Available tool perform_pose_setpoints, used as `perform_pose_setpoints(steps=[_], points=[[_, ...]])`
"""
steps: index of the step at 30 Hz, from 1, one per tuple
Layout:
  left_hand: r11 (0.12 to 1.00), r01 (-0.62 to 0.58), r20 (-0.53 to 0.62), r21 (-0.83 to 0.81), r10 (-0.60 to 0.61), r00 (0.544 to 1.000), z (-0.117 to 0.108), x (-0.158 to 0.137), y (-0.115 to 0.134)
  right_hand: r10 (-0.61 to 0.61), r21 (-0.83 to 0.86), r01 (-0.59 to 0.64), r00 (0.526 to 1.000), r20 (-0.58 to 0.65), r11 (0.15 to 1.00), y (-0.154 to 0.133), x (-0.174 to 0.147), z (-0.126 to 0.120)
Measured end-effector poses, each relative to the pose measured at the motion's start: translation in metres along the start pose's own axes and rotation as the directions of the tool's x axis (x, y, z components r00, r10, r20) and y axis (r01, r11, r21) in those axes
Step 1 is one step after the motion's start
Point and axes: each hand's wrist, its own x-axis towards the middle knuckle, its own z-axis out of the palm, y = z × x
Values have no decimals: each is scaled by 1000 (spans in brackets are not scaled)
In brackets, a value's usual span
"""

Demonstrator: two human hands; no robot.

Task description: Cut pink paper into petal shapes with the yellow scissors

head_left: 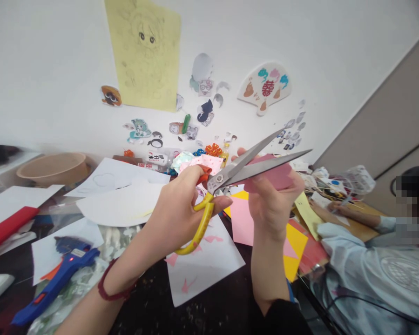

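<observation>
My left hand (176,200) is closed on a pair of scissors (242,170) by its yellow handles. The steel blades stand apart and point up to the right, in front of my right hand. My right hand (270,197) holds a piece of dark pink paper (272,172) between thumb and fingers. The blades cross in front of this paper; whether they touch it I cannot tell. Below my hands lies a white sheet (207,270) with small pink scraps on it. Pink paper (241,221) and yellow paper (295,251) lie under my right hand.
A blue glue gun (63,279) with a lit red light lies at the left, near white papers (115,200) and a beige bowl (52,167). Stickers and a drawing (146,65) hang on the wall ahead. Another person (373,265) sits at the right, hands on the table.
</observation>
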Motion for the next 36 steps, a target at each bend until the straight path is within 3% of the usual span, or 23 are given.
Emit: perform_pose_setpoints(steps=[13,30,36], points=[[999,-36,-32,17,37,999,-1,-1,1,-31,-65,33,999,20,997,-1,-1,1],[999,-15,-7,44,15,1000,-2,-2,1,-35,-5,35,999,-8,999,0,0,-3],[995,-3,29,104,0,1000,-7,-1,2,-106,34,103,990,89,994,-3,4,-6]])
